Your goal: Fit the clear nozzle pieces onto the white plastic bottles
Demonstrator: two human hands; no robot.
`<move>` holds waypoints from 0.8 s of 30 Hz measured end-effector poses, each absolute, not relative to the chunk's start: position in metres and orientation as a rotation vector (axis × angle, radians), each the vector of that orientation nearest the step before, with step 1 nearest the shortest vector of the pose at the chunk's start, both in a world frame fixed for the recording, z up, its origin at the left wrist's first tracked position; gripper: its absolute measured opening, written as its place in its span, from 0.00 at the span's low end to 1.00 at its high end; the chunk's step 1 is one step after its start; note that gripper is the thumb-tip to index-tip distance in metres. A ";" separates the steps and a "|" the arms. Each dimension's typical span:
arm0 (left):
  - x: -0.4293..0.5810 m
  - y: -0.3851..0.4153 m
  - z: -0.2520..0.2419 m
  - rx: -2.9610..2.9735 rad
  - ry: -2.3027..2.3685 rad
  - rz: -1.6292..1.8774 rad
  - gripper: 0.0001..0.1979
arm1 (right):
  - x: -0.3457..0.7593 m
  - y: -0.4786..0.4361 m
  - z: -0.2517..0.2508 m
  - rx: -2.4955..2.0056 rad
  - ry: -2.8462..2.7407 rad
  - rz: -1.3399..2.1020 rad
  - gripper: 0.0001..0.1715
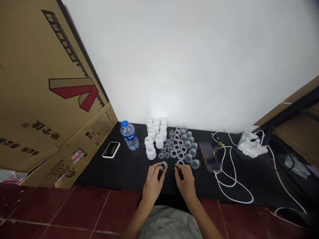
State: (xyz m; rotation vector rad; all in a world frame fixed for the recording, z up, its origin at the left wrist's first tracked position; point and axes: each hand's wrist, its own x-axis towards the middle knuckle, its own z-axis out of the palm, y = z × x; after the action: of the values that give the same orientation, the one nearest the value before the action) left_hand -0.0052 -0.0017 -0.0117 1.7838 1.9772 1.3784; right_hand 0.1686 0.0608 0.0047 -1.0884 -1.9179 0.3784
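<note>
My left hand [154, 182] pinches a small translucent plastic ring [163, 165] between thumb and fingers, just above the black tabletop. To its right, my right hand [185, 182] is curled with thumb and forefinger a little apart, and I see nothing between them. Its fingertips are beside the nearest frosted ring [180, 162], partly covering it. Beyond the hands stand rows of white bottle-shaped plastic pieces [151, 153]. Small clear round inserts [166, 155], several flat frosted rings [173, 153] and clear dome-shaped caps [195, 163] lie grouped to their right.
A water bottle with a blue cap [129, 136] and a white-edged device [111, 149] stand on the left. A pixelated dark object [211, 157], white cables [234, 199] and a white power strip [251, 146] lie right. Large cardboard [50, 99] leans at left; a white wall [186, 66] is behind.
</note>
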 end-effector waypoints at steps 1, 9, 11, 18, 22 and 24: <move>-0.005 -0.002 -0.011 1.765 1.974 1.400 0.04 | 0.162 0.068 0.010 -1.085 -1.985 0.287 0.12; -0.004 0.000 -0.010 1.664 1.930 1.485 0.02 | 0.116 0.113 0.028 -1.200 -2.210 0.006 0.11; -0.004 -0.001 -0.009 1.641 1.925 1.511 0.01 | 0.114 0.117 0.027 -1.186 -2.201 0.029 0.13; -0.004 -0.001 -0.007 1.619 1.937 1.542 0.03 | 0.139 0.100 0.029 -1.051 -2.096 0.190 0.11; -0.004 -0.001 -0.010 1.668 1.923 1.535 0.04 | 0.163 0.068 0.018 -1.069 -2.013 0.405 0.10; -0.004 -0.001 -0.012 1.681 1.915 1.536 0.03 | 0.169 0.056 0.009 -1.094 -1.990 0.466 0.11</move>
State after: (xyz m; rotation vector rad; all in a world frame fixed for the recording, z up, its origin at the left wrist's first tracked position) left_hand -0.0036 -0.0014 -0.0117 1.6806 1.9152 1.5364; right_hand 0.1691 0.0556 0.0092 -1.0945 -1.9902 0.4664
